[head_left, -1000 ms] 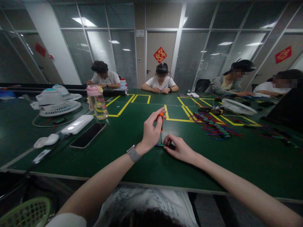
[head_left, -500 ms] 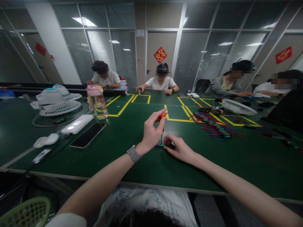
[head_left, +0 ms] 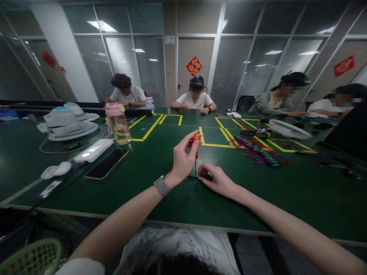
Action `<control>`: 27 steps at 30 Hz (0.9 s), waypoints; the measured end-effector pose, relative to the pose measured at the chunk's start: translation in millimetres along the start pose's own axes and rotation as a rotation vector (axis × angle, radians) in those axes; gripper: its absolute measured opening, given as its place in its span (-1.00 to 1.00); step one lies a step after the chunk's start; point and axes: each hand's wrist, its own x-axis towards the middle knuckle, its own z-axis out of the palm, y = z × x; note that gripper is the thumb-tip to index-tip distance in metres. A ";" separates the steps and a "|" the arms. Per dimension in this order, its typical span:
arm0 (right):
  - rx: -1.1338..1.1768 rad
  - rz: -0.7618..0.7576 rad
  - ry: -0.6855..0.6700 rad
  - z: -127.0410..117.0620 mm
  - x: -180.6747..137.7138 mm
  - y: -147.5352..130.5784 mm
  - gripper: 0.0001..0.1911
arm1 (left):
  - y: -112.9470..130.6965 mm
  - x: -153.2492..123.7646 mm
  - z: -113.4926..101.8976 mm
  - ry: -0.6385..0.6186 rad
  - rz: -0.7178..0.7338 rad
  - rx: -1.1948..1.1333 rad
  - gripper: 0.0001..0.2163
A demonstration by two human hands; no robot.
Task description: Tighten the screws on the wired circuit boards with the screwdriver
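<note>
My left hand (head_left: pixel 182 158) is closed around the orange handle of a small screwdriver (head_left: pixel 195 147), held upright with its tip down on a little green circuit board (head_left: pixel 194 175) on the green table (head_left: pixel 160 191). A grey watch sits on that wrist. My right hand (head_left: pixel 216 178) pinches the board's right end and presses it to the table, touching a small dark part beside it.
A black phone (head_left: pixel 106 163), white power bank (head_left: pixel 93 150), white fans (head_left: pixel 69 124) and a pink-lidded bottle (head_left: pixel 117 123) lie at left. Bundled red and blue wires (head_left: pixel 258 152) and another fan (head_left: pixel 289 129) lie at right. Several people sit at the far side. A green basket (head_left: pixel 31 256) sits below left.
My left-hand fingers shifted around the screwdriver handle, opening out then closing back, as if twisting it. My right hand stayed on the board. A person opposite moved their hands.
</note>
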 end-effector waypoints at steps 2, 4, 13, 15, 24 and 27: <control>-0.011 -0.003 -0.001 0.2 0.0 0.4 -0.88 | 1.2 0.8 -0.3 0.033 0.036 0.072 -0.74; -0.015 -0.008 0.002 0.3 -0.1 0.7 -0.88 | 3.3 1.6 -1.2 0.066 0.088 0.166 -0.79; 0.014 -0.012 0.003 0.0 -0.1 -0.3 -0.87 | 1.1 -0.2 -2.0 0.005 0.044 0.051 -0.69; 0.014 -0.014 0.005 0.2 -0.1 0.2 -0.87 | 0.9 -0.4 -1.5 0.018 0.028 0.047 -0.72; -0.016 -0.028 0.006 -0.2 0.1 -0.5 -0.88 | 5.2 1.6 -4.0 0.057 0.124 0.184 -0.77; -0.013 -0.024 -0.002 -0.4 0.1 -0.6 -0.89 | 1.1 0.3 -2.0 0.009 0.052 0.033 -0.71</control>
